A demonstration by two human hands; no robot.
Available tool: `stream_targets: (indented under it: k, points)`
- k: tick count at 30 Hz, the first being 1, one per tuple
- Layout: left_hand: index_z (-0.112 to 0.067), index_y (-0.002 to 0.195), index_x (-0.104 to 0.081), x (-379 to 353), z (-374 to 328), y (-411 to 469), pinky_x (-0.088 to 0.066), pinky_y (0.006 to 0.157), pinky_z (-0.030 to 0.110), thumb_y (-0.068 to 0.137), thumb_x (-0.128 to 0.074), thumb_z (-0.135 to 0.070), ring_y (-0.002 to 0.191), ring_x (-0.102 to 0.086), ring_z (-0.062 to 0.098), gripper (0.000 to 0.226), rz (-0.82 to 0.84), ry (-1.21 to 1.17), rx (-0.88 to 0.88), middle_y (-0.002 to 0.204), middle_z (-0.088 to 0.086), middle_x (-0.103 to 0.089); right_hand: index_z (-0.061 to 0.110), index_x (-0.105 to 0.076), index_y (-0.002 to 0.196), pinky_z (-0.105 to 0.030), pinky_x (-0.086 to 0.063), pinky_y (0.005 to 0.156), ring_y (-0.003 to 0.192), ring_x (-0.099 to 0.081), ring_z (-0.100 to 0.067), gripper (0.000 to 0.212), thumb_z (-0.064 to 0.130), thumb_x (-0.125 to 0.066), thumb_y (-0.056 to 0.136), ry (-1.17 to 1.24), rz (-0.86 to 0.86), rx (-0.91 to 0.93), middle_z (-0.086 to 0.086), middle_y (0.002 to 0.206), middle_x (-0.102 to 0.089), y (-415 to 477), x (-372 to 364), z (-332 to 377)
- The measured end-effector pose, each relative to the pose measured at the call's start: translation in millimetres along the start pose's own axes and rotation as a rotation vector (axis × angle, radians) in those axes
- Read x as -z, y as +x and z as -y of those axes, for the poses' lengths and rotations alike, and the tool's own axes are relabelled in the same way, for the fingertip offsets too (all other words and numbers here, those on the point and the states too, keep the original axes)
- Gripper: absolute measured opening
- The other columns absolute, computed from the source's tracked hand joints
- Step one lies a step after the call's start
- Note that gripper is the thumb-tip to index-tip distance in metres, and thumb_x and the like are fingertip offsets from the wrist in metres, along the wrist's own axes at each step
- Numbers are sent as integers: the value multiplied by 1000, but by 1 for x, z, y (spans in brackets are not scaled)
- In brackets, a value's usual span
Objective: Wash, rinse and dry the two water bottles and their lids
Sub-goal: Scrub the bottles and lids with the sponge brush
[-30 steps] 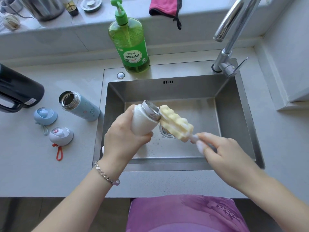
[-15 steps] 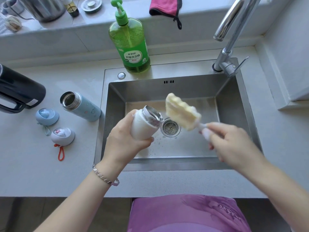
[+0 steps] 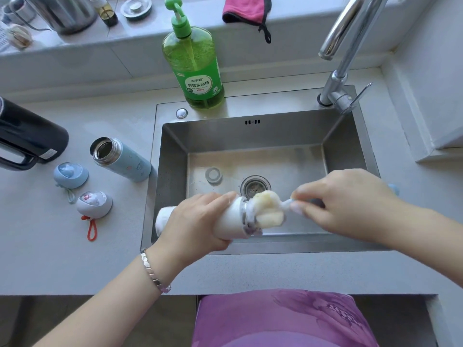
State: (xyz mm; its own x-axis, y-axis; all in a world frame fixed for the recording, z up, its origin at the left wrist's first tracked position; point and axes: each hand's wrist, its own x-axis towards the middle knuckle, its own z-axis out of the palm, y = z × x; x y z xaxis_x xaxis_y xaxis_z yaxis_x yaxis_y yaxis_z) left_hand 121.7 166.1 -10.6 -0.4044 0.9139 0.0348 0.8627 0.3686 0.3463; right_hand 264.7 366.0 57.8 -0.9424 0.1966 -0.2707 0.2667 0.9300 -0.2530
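Over the sink's (image 3: 250,134) 6 o'clock edge, the left hand (image 3: 198,221) grips the white bottle (image 3: 231,221) sideways, while the right hand (image 3: 343,204) pinches the sponge brush (image 3: 269,209) at its mouth. Soapy fingers could let the bottle slip into the basin. The blue bottle (image 3: 122,162), blue lid (image 3: 71,175) and grey lid (image 3: 94,205) lie at 9 o'clock.

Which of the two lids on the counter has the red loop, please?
The white lid, nearer the front edge of the counter; the blue lid behind it carries a pale blue loop.
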Motion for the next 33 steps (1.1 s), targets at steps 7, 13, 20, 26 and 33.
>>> stream_targets:
  k: [7, 13, 20, 26, 33]
  points:
    - [-24, 112, -50, 7, 1, 7, -48, 54, 31, 42, -78, -28, 65, -59, 27, 76, -62, 15, 26, 86, 0, -67, 29, -62, 98, -28, -36, 61, 75, -52, -22, 35, 48, -33, 92, 34, -6, -67, 6, 65, -45, -6, -16, 5]
    - [-24, 113, -50, 3, -6, 6, -44, 53, 25, 43, -75, -31, 66, -57, 23, 75, -103, 24, 15, 85, -2, -67, 39, -66, 98, -27, -33, 63, 80, -44, -14, 25, 47, -44, 89, 194, -30, -213, 13, 66, -46, 8, -7, -5]
    - [-24, 114, -55, 2, 2, 3, -48, 56, 27, 42, -77, -30, 70, -62, 25, 76, -61, 3, 70, 89, -2, -67, 41, -65, 100, -26, -37, 66, 86, -55, -18, 26, 49, -44, 88, 201, -14, -94, 11, 73, -54, 4, -6, 6]
    - [-25, 114, -52, 9, 1, 0, -48, 57, 28, 47, -71, -30, 68, -59, 24, 70, -104, -8, 9, 90, -3, -67, 38, -67, 98, -28, -41, 67, 89, -56, -18, 24, 47, -47, 88, 239, 30, -187, 10, 85, -65, 11, -14, -5]
    - [-23, 114, -51, 1, 2, 8, -43, 55, 27, 43, -77, -23, 66, -56, 25, 76, -123, 28, 30, 86, 0, -65, 29, -69, 90, -31, -45, 68, 78, -52, -19, 25, 44, -50, 87, 333, -35, -143, 5, 77, -65, 13, -11, 2]
